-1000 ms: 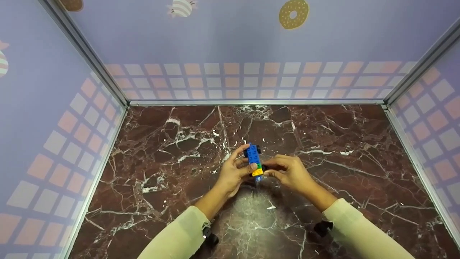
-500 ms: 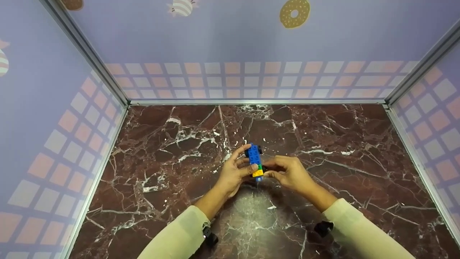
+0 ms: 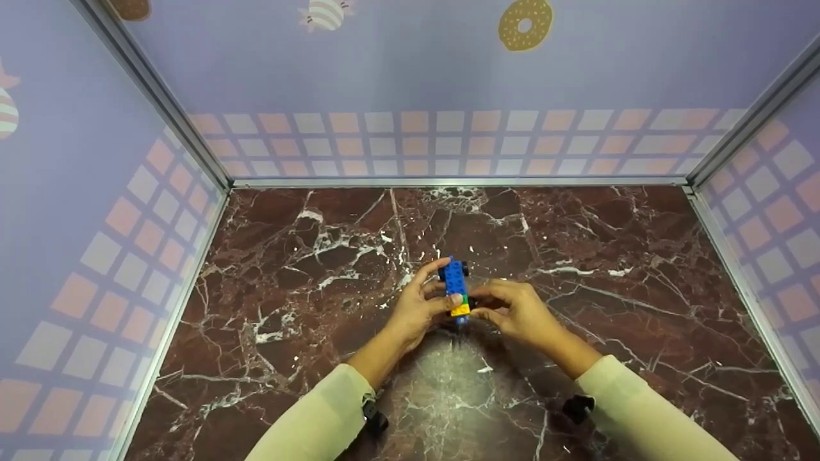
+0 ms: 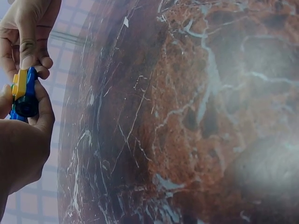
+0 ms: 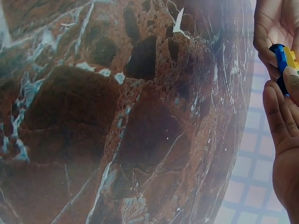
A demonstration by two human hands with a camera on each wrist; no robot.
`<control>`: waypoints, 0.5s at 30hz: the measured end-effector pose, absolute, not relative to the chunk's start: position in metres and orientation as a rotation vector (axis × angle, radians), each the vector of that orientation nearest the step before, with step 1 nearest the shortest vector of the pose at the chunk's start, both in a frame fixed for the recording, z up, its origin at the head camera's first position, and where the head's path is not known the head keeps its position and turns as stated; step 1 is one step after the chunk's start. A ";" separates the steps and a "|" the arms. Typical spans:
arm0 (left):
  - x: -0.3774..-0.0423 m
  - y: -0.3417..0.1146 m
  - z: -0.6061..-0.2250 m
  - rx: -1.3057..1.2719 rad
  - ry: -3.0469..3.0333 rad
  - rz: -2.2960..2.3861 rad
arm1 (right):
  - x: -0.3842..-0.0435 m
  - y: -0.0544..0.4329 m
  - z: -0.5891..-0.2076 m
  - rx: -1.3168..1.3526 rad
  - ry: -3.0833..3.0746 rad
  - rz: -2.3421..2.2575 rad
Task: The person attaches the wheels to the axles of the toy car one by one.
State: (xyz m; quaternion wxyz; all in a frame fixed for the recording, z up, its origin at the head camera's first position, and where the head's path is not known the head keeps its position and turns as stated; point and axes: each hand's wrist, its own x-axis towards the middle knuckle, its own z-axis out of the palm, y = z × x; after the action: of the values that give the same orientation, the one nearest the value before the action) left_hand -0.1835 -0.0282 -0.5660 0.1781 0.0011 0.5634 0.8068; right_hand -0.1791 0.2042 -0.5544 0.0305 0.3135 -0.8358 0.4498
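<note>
A small toy car [image 3: 456, 275] built of blue, green and yellow bricks is held up between both hands, over the middle of the table. My left hand [image 3: 413, 310] grips it from the left, thumb on top by the green brick and forefinger along the far end. From the right, my right hand [image 3: 522, 314] pinches the near end with thumb and fingers, beside the yellow brick [image 3: 460, 310]. The wheel there is mostly hidden by the fingers. In the left wrist view a black wheel [image 4: 26, 106] shows under the yellow part. Only the car's edge [image 5: 282, 63] shows in the right wrist view.
The dark red marbled tabletop [image 3: 307, 358] spreads around the hands. Purple panels with a checked band [image 3: 448, 144] stand at the back and both sides, joined by metal rails [image 3: 461, 182]. Small black devices [image 3: 578, 408] sit at both wrists.
Both hands and the toy car have shifted very slightly to the right. The dark wheel between the right fingers shows less than before; both grips stay the same.
</note>
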 end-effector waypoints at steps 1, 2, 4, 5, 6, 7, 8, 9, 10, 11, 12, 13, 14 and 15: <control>-0.184 -0.028 -0.566 0.006 1.597 2.272 | -0.179 0.205 -0.555 0.964 -2.581 1.386; -0.185 -0.029 -0.567 0.011 1.596 2.262 | -0.179 0.205 -0.555 0.961 -2.587 1.387; -0.185 -0.029 -0.567 0.027 1.594 2.236 | -0.180 0.206 -0.555 0.958 -2.600 1.388; -0.186 -0.029 -0.567 0.036 1.593 2.220 | -0.180 0.207 -0.556 0.958 -2.604 1.383; -0.186 -0.030 -0.568 0.045 1.595 2.201 | -0.181 0.208 -0.557 0.954 -2.611 1.383; -0.187 -0.030 -0.569 0.059 1.603 2.179 | -0.181 0.208 -0.557 0.949 -2.619 1.382; -0.188 -0.030 -0.569 0.070 1.610 2.158 | -0.182 0.209 -0.558 0.942 -2.628 1.380; -0.188 -0.030 -0.570 0.079 1.618 2.138 | -0.183 0.209 -0.559 0.936 -2.637 1.378; -0.189 -0.030 -0.571 0.084 1.631 2.117 | -0.183 0.210 -0.560 0.931 -2.644 1.373; -0.190 -0.030 -0.571 0.090 1.653 2.096 | -0.184 0.211 -0.561 0.927 -2.651 1.372; -0.191 -0.031 -0.572 0.099 1.679 2.071 | -0.184 0.211 -0.561 0.921 -2.659 1.372; -0.192 -0.031 -0.573 0.104 1.709 2.044 | -0.185 0.212 -0.562 0.921 -2.663 1.366; -0.192 -0.031 -0.573 0.107 1.739 2.015 | -0.185 0.212 -0.563 0.923 -2.666 1.363; -0.193 -0.031 -0.573 0.112 1.774 1.983 | -0.186 0.212 -0.564 0.927 -2.668 1.357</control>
State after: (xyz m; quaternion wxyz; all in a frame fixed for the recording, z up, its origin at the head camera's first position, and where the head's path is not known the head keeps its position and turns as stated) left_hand -0.1932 -0.0311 -0.5728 0.2370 0.0407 0.6472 0.7234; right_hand -0.1858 0.2124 -0.5640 0.0042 0.2959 -0.8514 0.4330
